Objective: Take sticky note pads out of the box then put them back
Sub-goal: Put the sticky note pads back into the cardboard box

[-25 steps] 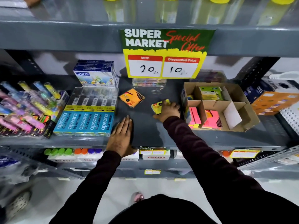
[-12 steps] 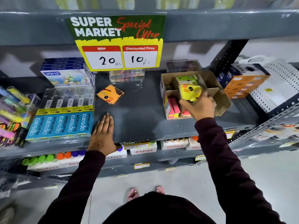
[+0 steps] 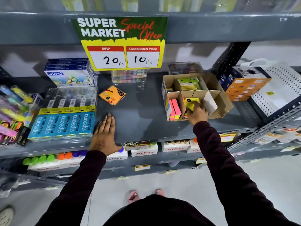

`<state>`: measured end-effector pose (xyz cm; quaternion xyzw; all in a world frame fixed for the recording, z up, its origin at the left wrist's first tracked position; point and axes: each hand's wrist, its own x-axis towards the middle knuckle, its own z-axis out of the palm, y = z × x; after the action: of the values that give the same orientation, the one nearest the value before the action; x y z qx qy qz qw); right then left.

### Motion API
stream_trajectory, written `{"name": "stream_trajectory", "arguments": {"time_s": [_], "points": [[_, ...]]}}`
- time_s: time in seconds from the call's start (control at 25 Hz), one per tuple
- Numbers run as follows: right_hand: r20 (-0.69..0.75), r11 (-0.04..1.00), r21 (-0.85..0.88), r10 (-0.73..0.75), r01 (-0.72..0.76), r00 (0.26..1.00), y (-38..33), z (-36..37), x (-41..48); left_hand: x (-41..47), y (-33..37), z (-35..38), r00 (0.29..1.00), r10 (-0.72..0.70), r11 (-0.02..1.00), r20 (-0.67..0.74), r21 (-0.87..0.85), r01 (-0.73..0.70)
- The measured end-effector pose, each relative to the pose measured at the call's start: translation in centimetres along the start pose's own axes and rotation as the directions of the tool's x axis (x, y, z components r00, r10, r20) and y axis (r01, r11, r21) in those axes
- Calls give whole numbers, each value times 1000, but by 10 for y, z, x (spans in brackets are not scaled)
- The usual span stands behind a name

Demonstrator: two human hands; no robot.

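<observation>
The yellow sticky note pad [image 3: 192, 102], half a second ago held above the cardboard box [image 3: 225, 104], now sits low in its middle front compartment, the right hand [image 3: 197, 114] pinching its near edge; the fingertips are hidden. The left hand [image 3: 104, 136] lies flat, fingers together, on the shelf [image 3: 146, 115]. An orange pad [image 3: 112, 96] lies apart. The sign [image 3: 120, 43] reads "SUPER MARKET Special Offer".

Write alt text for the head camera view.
A person's right hand pushes a yellow sticky note pad into a divided cardboard box on a grey shop shelf. The left hand rests flat there; an orange pad lies loose.
</observation>
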<state>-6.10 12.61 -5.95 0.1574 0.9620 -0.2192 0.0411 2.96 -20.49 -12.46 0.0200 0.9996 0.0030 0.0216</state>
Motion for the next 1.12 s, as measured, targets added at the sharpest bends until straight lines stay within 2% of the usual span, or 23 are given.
{"name": "stream_trajectory", "arguments": {"time_s": [0.16,0.28,0.36,0.44,0.56,0.64,0.8,0.92,1.12], "points": [[-108,993,-41,-111,107,988,-33,-14,-9,0,0,-1,1000,9,1000,-6,-2,-9],[-182,957,-51,-291,286,939,-69,-15,-20,-1,0,-4,1000,16,1000,-13,-10,-16],[-103,900,-12,-435,436,895,-98,-2,-30,-2,1,-5,1000,13,999,-13,-49,-13],[84,853,41,-522,520,849,-129,21,-33,-2,1,-5,1000,12,998,-13,-63,-13],[328,845,65,-521,531,789,-171,58,-26,-1,-1,-5,1000,12,994,-18,-110,-14],[397,853,78,-501,516,769,-189,76,-16,-1,0,-5,1000,16,991,-23,-134,-19],[414,844,-11,-484,536,771,-222,95,8,-2,0,-5,999,20,990,-49,-139,-26],[457,805,-76,-497,589,738,-246,108,15,-2,-1,-5,998,40,992,-56,-120,-46],[439,760,-132,-530,636,725,-244,115,26,-2,-2,-4,997,39,994,-60,-97,-45]]}}
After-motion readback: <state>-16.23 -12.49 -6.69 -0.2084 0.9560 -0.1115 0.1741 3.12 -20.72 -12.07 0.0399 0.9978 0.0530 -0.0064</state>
